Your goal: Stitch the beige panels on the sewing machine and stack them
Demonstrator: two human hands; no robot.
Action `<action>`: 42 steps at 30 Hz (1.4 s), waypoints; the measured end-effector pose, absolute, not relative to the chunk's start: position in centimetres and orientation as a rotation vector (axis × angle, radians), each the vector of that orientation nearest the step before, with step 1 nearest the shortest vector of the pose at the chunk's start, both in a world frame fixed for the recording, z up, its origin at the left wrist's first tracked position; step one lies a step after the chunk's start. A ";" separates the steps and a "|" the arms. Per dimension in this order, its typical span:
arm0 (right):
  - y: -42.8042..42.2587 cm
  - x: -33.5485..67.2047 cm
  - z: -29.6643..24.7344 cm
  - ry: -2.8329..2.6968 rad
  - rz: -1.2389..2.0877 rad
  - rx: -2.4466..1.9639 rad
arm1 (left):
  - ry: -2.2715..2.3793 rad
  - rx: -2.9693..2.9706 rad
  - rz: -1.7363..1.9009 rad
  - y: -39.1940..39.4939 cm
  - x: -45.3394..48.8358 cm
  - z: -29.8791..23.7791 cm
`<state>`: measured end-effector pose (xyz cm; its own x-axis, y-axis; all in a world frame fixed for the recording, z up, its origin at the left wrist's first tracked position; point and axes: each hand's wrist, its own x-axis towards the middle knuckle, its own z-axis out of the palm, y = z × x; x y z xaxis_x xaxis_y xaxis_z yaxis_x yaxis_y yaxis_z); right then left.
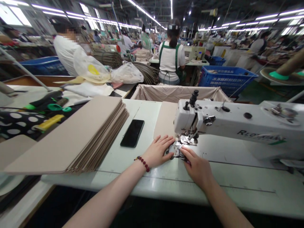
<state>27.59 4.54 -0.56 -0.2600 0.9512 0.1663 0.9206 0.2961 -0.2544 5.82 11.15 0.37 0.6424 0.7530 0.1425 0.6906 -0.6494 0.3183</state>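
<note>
My left hand (pixel 158 152) lies flat with its fingers stretched out, fingertips at the near edge of a beige panel (pixel 163 118) and thumb beside the metal needle plate (pixel 175 150). The panel lies on the pale green table, partly behind the head of a white sewing machine (pixel 187 117). Just right of the plate is my right hand (pixel 197 166). Its index finger reaches to the plate while the other fingers curl under, over a small dark thing I cannot make out. The presser foot (pixel 187 139) is just beyond both hands.
A tall stack of beige panels (pixel 78 129) stands on the left, with a black phone (pixel 132 133) beside it. Behind the table is a cloth-lined bin (pixel 178 91). A blue crate (pixel 225 80) stands farther back right. Co-workers sit at other stations beyond.
</note>
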 end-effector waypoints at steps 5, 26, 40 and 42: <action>4.3 27.6 -0.4 -2.274 0.138 -1.705 | 1.187 2.651 0.389 11.0 5.9 0.3; 3.8 27.5 -0.3 -2.144 0.216 -1.643 | 1.810 2.483 0.480 3.4 4.6 0.6; -6.2 31.5 0.3 -1.558 0.495 -1.806 | 1.058 2.559 0.358 -1.0 3.0 2.0; -9.2 31.6 -0.4 -1.491 0.601 -1.824 | 1.079 2.522 0.423 -1.5 4.9 2.2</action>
